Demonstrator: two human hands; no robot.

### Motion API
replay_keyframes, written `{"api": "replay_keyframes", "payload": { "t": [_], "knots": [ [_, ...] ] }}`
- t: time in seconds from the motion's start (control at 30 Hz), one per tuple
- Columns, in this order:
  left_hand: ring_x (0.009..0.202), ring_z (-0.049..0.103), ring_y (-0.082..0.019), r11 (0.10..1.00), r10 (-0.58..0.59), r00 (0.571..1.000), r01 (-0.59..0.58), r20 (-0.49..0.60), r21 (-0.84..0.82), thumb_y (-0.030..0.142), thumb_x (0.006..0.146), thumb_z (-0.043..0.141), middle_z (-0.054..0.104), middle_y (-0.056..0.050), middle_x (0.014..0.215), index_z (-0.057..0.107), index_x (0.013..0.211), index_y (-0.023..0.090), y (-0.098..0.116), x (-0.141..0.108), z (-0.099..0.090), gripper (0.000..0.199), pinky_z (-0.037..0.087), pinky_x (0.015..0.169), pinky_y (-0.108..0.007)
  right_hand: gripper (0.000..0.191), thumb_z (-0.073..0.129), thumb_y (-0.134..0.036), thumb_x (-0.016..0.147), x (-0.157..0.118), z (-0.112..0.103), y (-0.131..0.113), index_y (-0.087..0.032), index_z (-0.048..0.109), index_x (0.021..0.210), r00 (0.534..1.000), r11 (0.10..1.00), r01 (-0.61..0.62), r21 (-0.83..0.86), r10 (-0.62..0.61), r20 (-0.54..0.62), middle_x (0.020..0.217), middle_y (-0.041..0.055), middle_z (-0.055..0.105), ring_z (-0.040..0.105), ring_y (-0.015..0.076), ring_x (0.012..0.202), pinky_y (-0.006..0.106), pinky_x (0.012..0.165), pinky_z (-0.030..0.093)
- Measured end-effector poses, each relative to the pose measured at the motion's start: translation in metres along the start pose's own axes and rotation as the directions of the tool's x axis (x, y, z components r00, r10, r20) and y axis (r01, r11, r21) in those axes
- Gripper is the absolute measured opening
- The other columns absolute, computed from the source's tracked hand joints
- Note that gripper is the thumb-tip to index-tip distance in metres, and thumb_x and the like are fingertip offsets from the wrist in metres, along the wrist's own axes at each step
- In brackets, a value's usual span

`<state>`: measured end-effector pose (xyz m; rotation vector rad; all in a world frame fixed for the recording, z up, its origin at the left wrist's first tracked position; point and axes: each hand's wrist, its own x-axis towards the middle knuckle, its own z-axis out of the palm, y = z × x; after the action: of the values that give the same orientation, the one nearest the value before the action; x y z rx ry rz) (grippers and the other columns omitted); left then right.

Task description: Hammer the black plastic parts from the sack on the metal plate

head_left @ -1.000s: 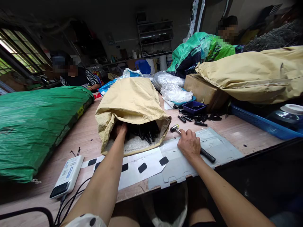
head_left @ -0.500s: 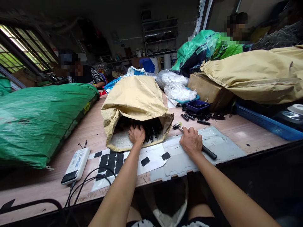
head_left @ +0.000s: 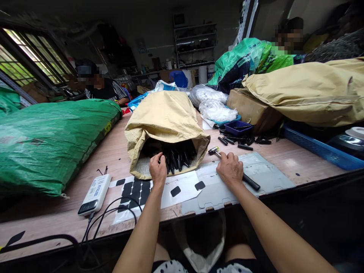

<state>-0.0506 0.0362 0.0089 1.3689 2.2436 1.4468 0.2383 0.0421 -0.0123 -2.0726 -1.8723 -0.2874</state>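
A yellow cloth sack (head_left: 167,113) lies with its mouth towards me, several black pointed pieces (head_left: 179,156) inside it. At the left of that mouth is my left hand (head_left: 158,168), its fingers curled beside the black pieces; what they hold, if anything, is hidden. My right hand (head_left: 229,167) is wrapped round a small hammer (head_left: 250,182) over the grey sheet (head_left: 263,172). The hammer's head points up and left, and its black handle sticks out to the right. White paper with black square pads (head_left: 136,191) lies in front of the sack.
On the left are a green sack (head_left: 57,140) and a white power bank (head_left: 95,193) with black cables. To the right stand a purple tray (head_left: 238,128), loose black pieces, a cardboard box (head_left: 253,108) and a blue tray (head_left: 318,146). Two people are across the room.
My left hand has drawn back from inside the sack to the left of its mouth. More of the black pieces now show. My right hand stays on the hammer.
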Motion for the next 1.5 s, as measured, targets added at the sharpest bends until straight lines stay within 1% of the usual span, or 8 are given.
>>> {"api": "replay_keyframes", "payload": {
  "t": [0.17, 0.37, 0.57, 0.77, 0.87, 1.07, 1.23, 1.5],
  "knots": [
    [0.095, 0.059, -0.027, 0.94, 0.116, 0.993, -0.121, 0.034, 0.318, 0.036, 0.087, 0.062, 0.067, -0.007, 0.086, 0.074, 0.083, 0.022, 0.009, -0.034, -0.012, 0.019, 0.047, 0.093, -0.041, 0.037, 0.049, -0.023, 0.094, 0.0, 0.0, 0.0, -0.021, 0.061, 0.128, 1.0, 1.0, -0.005, -0.001, 0.005, -0.001, 0.109, 0.0129, 0.058, 0.051, 0.0271, 0.102, 0.036, 0.076, 0.031],
    [0.11, 0.057, -0.037, 0.814, 0.081, 0.977, -0.179, 0.197, 0.553, 0.054, 0.084, 0.068, 0.072, -0.012, 0.103, 0.078, 0.098, 0.022, 0.02, -0.041, -0.014, 0.036, 0.045, 0.09, -0.047, 0.038, 0.051, -0.024, 0.093, 0.001, -0.001, 0.0, -0.021, 0.06, 0.13, 1.0, 1.0, -0.013, 0.001, 0.013, 0.013, 0.11, 0.0132, 0.058, 0.051, 0.0273, 0.103, 0.036, 0.077, 0.032],
    [0.107, 0.06, -0.036, 0.827, -0.024, 0.952, -0.153, 0.306, 0.541, 0.05, 0.082, 0.07, 0.071, -0.012, 0.104, 0.079, 0.087, 0.024, 0.02, -0.03, -0.026, 0.028, 0.046, 0.085, -0.045, 0.037, 0.049, -0.024, 0.094, 0.001, -0.002, 0.0, -0.021, 0.061, 0.128, 1.0, 1.0, -0.018, 0.005, 0.018, 0.023, 0.111, 0.0131, 0.058, 0.051, 0.0276, 0.104, 0.037, 0.078, 0.032],
    [0.094, 0.06, -0.028, 0.917, 0.219, 0.961, -0.261, 0.167, 0.302, 0.036, 0.084, 0.068, 0.071, -0.007, 0.093, 0.07, 0.087, 0.022, 0.011, -0.046, -0.042, 0.014, 0.048, 0.084, -0.039, 0.035, 0.049, -0.023, 0.093, 0.0, -0.003, 0.0, -0.021, 0.061, 0.127, 1.0, 1.0, -0.01, 0.011, 0.01, 0.013, 0.11, 0.013, 0.058, 0.052, 0.0275, 0.103, 0.037, 0.077, 0.031],
    [0.091, 0.06, -0.024, 0.904, 0.384, 0.886, -0.418, 0.259, 0.089, 0.033, 0.087, 0.067, 0.072, -0.004, 0.091, 0.068, 0.095, 0.023, 0.015, -0.058, -0.044, 0.012, 0.048, 0.084, -0.036, 0.035, 0.049, -0.023, 0.093, 0.0, -0.003, -0.001, -0.021, 0.062, 0.125, 1.0, 1.0, -0.006, 0.014, 0.006, 0.005, 0.11, 0.0126, 0.058, 0.052, 0.0274, 0.102, 0.037, 0.077, 0.032],
    [0.09, 0.058, -0.022, 0.836, 0.484, 0.606, -0.532, 0.631, -0.131, 0.028, 0.086, 0.071, 0.071, -0.001, 0.09, 0.068, 0.092, 0.025, 0.025, -0.079, -0.032, 0.008, 0.043, 0.082, -0.035, 0.035, 0.05, -0.024, 0.092, 0.001, -0.004, -0.001, -0.021, 0.062, 0.125, 1.0, 1.0, -0.014, 0.007, 0.014, 0.021, 0.109, 0.0129, 0.058, 0.051, 0.027, 0.102, 0.036, 0.077, 0.032],
    [0.089, 0.057, -0.021, 0.889, 0.425, 0.68, -0.438, 0.597, -0.134, 0.027, 0.081, 0.075, 0.068, -0.002, 0.091, 0.069, 0.093, 0.023, 0.015, -0.091, -0.021, 0.014, 0.043, 0.082, -0.034, 0.036, 0.049, -0.024, 0.093, 0.001, -0.003, 0.0, -0.022, 0.062, 0.127, 1.0, 1.0, -0.011, 0.005, 0.011, 0.026, 0.11, 0.0131, 0.057, 0.05, 0.0271, 0.103, 0.036, 0.078, 0.033],
    [0.09, 0.058, -0.022, 0.898, 0.407, 0.684, -0.422, 0.605, -0.127, 0.033, 0.08, 0.077, 0.068, -0.003, 0.089, 0.072, 0.092, 0.024, 0.014, -0.092, -0.022, 0.016, 0.042, 0.082, -0.034, 0.038, 0.048, -0.024, 0.094, -0.001, -0.002, 0.001, -0.021, 0.06, 0.13, 1.0, 1.0, -0.01, 0.01, 0.009, 0.03, 0.111, 0.014, 0.058, 0.05, 0.0274, 0.105, 0.036, 0.078, 0.033]
  ]
}}
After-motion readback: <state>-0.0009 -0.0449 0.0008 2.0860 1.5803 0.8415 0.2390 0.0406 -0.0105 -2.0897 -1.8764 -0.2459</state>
